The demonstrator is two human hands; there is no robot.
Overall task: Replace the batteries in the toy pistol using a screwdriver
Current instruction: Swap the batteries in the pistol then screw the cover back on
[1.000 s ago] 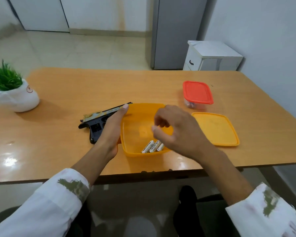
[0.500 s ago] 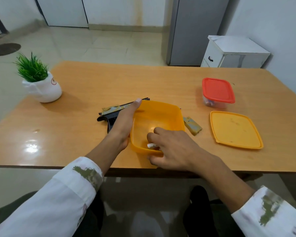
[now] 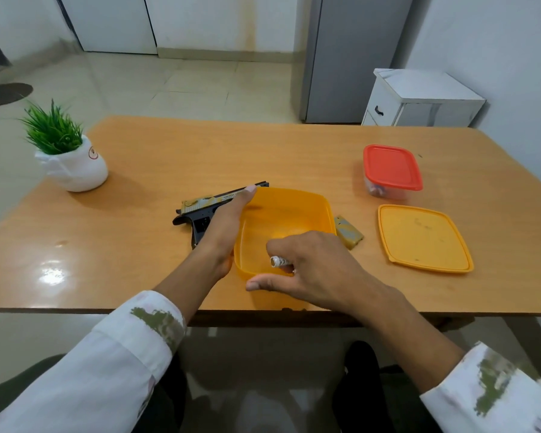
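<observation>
— Toy pistol (image 3: 200,210) flat on the bench (image 3: 169,151), lying right against the left wall of the orange tub (image 3: 294,207), muzzle reaching the tub's far left corner.
— And the left hand?
— Left hand (image 3: 225,226) lies open, fingers straight, along that same left wall. It's covering the pistol's grip, with a fingertip up at the slide.
— Right side of the tub?
— Right hand (image 3: 313,267) sits over the tub's near right corner, fingers curled round a battery (image 3: 278,261). The metal end pokes out toward the tub's left, and the thumb is stretched out in front of the near wall.
— Anything else around the tub?
— Camouflage battery cover (image 3: 349,234) just beside its right wall, orange lid (image 3: 422,239) further right. There's a red-lidded box (image 3: 391,167) off to the tub's far right and a potted plant (image 3: 72,164) well away to its far left.
</observation>
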